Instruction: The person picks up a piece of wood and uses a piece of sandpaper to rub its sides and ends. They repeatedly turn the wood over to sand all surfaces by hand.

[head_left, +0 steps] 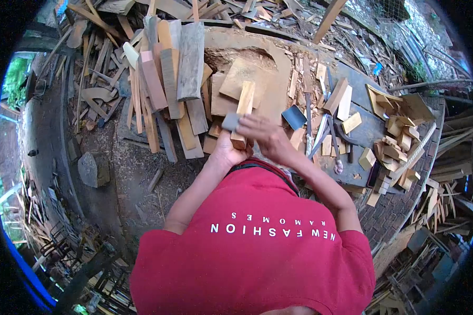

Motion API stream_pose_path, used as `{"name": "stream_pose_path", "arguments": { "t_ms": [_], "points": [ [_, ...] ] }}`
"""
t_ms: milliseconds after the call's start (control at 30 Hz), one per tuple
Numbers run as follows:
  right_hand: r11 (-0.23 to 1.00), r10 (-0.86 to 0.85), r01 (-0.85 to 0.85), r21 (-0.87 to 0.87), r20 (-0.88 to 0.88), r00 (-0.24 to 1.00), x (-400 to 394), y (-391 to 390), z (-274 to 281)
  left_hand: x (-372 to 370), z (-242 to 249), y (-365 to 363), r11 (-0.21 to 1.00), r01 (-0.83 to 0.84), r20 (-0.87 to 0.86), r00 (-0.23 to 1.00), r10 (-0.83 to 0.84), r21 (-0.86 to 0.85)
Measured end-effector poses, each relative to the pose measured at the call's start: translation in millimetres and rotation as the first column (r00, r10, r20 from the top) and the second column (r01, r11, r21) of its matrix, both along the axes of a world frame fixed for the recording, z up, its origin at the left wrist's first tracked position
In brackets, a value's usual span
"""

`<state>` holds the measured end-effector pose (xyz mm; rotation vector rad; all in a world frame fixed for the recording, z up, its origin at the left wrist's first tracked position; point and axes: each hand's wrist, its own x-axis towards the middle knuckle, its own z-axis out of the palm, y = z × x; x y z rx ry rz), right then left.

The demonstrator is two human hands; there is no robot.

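Note:
My left hand [229, 150] is closed around the near end of a light wooden bar [245, 98], which points away from me over the bench. Across the top of the bar my right hand [268, 137] presses a small grey piece of sandpaper [230, 122]; the hand is slightly blurred. Under the bar's far end lies a flat square wooden block [249, 79]. A dark, curled sheet [294, 117], perhaps sandpaper too, rests to the right of my right hand.
Left of my hands lean planks and offcuts [190, 63]. Hand tools and a curved metal piece [344, 131] lie on the right, near a heap of small wooden blocks [399, 147]. Scrap wood surrounds the bench. A stone-like lump [93, 169] sits on the ground at left.

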<state>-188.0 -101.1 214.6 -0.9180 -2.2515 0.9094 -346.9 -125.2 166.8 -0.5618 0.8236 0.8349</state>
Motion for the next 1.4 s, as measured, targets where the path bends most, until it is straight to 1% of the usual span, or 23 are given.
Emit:
{"name": "stream_pose_path", "arguments": {
  "t_ms": [67, 133, 200, 267, 400, 467, 533, 600, 667, 733, 767, 800, 867, 933, 1000, 1033, 1100, 1133, 1200, 1267, 1333, 1367, 1400],
  "points": [
    [0.999, 0.048, -0.048, 0.001, -0.014, 0.999, 3, -5, 11, -2, -5, -4, 0.996, 0.059, 0.020, 0.998, -0.060, 0.070],
    [0.998, 0.064, -0.063, 0.018, -0.070, 0.995, 5, -4, 16, -3, -5, -6, 0.997, -0.003, 0.110, 0.994, -0.005, 0.078],
    [0.998, 0.062, -0.061, 0.012, -0.109, 0.992, 5, 13, -12, -5, -14, -6, 0.996, -0.008, 0.097, 0.995, -0.001, 0.093],
    [0.997, -0.077, 0.078, 0.027, -0.021, 0.997, 5, 43, -46, -12, -6, -3, 0.979, 0.092, 0.327, 0.933, -0.149, 0.183],
    [0.974, -0.225, 0.218, 0.068, 0.108, 0.968, 1, 95, -84, -7, 12, 2, 0.989, 0.095, 0.250, 0.961, -0.120, 0.110],
    [0.961, -0.275, 0.277, 0.017, 0.190, 0.943, -1, 103, -90, -6, 16, 4, 0.992, 0.087, 0.247, 0.963, -0.106, 0.088],
    [0.958, -0.286, 0.277, 0.075, 0.217, 0.933, -7, 94, -71, -6, 17, 4, 0.993, 0.086, 0.214, 0.972, -0.103, 0.084],
    [0.978, -0.203, 0.206, -0.034, 0.081, 0.976, -7, 72, -40, -7, 15, 4, 0.992, 0.089, 0.226, 0.968, -0.106, 0.087],
    [0.993, -0.113, 0.112, -0.034, -0.054, 0.992, -8, 40, -34, -9, 5, 1, 0.992, 0.096, 0.243, 0.963, -0.113, 0.083],
    [0.997, -0.024, 0.017, -0.075, -0.081, 0.996, -5, 12, 4, -10, -23, -4, 0.994, 0.043, 0.291, 0.954, -0.071, 0.100],
    [0.999, 0.018, -0.022, -0.049, -0.069, 0.997, -3, 0, 8, 2, -27, -6, 0.995, 0.048, 0.008, 0.999, -0.049, 0.090],
    [0.998, 0.059, -0.060, -0.024, -0.057, 0.997, -2, -7, 10, 0, -32, -8, 0.995, 0.051, 0.011, 0.999, -0.053, 0.088],
    [0.999, 0.048, -0.048, 0.005, -0.040, 0.998, 1, -4, 9, -7, -43, -10, 0.981, 0.034, 0.250, 0.965, -0.082, 0.190],
    [0.999, 0.044, -0.043, 0.034, -0.029, 0.999, 1, 6, 1, -10, -38, -10, 0.981, 0.048, 0.292, 0.951, -0.103, 0.188],
    [0.997, -0.067, 0.065, 0.051, 0.045, 0.997, 0, 31, -29, -11, -25, -7, 0.979, 0.076, 0.373, 0.917, -0.143, 0.189],
    [0.997, -0.064, 0.062, 0.056, 0.042, 0.997, 0, 45, -45, -3, 6, 0, 0.983, 0.126, 0.174, 0.973, -0.148, 0.134],
    [0.974, -0.216, 0.208, 0.088, 0.107, 0.970, 1, 73, -72, -5, 1, 0, 0.983, 0.124, 0.186, 0.971, -0.147, 0.133],
    [0.975, -0.213, 0.204, 0.092, 0.103, 0.972, 1, 84, -76, -5, 0, 0, 0.984, 0.123, 0.201, 0.968, -0.147, 0.128],
    [0.967, -0.255, 0.247, 0.065, 0.233, 0.938, -2, 97, -75, -6, 4, 1, 0.987, 0.110, 0.216, 0.967, -0.134, 0.120],
    [0.966, -0.257, 0.251, 0.057, 0.232, 0.938, -4, 93, -67, -6, 4, 2, 0.989, 0.103, 0.238, 0.963, -0.127, 0.109],
    [0.982, -0.187, 0.186, 0.021, 0.065, 0.980, -7, 72, -52, -8, 3, 2, 0.989, 0.098, 0.274, 0.953, -0.125, 0.113],
    [0.987, -0.160, 0.160, -0.009, 0.057, 0.986, -7, 57, -45, -7, 3, 1, 0.989, 0.096, 0.277, 0.953, -0.123, 0.108],
    [0.999, -0.051, 0.051, 0.010, 0.030, 0.998, -6, 42, -28, -4, 6, 2, 0.991, 0.114, 0.185, 0.975, -0.126, 0.071]
  ]
}}
